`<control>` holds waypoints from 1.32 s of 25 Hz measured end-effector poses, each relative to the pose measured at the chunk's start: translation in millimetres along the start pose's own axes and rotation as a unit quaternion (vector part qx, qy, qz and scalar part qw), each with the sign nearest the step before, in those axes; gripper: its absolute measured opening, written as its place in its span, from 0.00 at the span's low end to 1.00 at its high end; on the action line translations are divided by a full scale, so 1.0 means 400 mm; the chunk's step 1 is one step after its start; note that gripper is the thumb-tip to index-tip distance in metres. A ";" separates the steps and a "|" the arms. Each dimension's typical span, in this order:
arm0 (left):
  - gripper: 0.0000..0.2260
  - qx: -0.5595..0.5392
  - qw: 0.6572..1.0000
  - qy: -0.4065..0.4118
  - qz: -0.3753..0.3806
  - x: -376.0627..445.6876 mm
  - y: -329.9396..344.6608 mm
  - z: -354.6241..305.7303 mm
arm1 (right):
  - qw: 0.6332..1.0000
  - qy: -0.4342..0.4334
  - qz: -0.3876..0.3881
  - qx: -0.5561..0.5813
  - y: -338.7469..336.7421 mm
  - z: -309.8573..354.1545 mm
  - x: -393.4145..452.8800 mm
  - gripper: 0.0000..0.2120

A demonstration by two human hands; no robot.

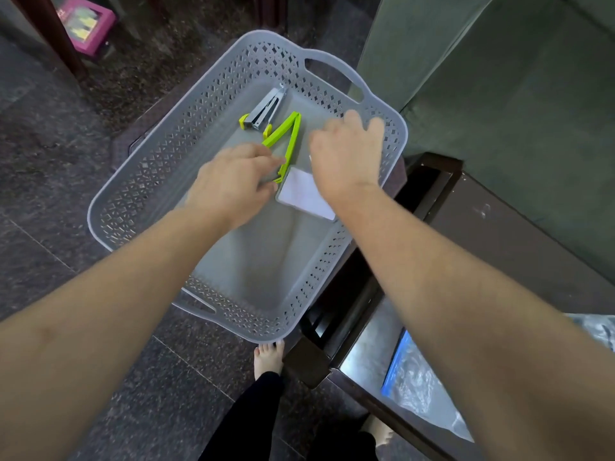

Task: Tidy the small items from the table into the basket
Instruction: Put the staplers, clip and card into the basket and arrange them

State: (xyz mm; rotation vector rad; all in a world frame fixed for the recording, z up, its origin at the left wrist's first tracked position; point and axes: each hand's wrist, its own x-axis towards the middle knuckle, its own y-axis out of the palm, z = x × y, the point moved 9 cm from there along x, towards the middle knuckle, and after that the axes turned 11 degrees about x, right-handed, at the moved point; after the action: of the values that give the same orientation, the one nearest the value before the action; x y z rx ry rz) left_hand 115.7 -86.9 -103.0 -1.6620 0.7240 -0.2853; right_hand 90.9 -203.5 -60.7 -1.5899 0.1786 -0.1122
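Observation:
A grey perforated plastic basket (139, 181) stands in front of me. Inside it lie a silver stapler with lime-green ends (263, 109), a lime-green folding stand (288, 138) and a flat white card-like item (304, 194). My left hand (233, 181) hovers inside the basket, its fingers at the lower end of the green stand, touching it. My right hand (346, 158) is over the right part of the basket above the white item, fingers curled downward; whether it holds anything is hidden.
A dark wooden table with a shiny top (369, 361) stands to the right, with a blue-edged plastic bag (416, 384) on it. A green sofa (499, 78) is behind. A pink box (88, 23) sits on the dark stone floor, and my bare feet show below.

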 end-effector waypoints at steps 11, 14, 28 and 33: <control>0.15 0.094 0.995 -0.022 -0.020 0.041 -0.010 0.001 | 0.987 -0.104 0.051 -0.110 0.014 0.043 0.035 0.11; 0.14 0.106 0.993 -0.033 -0.033 0.048 -0.015 0.008 | 0.963 -0.220 0.053 -0.145 0.028 0.122 0.017 0.13; 0.16 0.077 0.990 -0.050 -0.106 0.032 -0.051 -0.002 | 0.987 -0.134 -0.043 -0.079 -0.006 0.079 0.037 0.19; 0.20 0.092 0.991 0.010 -0.101 0.049 -0.035 -0.047 | 0.992 0.089 0.065 0.055 0.030 -0.131 0.104 0.08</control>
State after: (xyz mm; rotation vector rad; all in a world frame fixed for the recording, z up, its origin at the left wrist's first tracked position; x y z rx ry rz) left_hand 124.6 -112.6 -89.2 -1.5600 0.5269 -0.4988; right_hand 121.6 -263.0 -73.0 -1.4538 0.4065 -0.1599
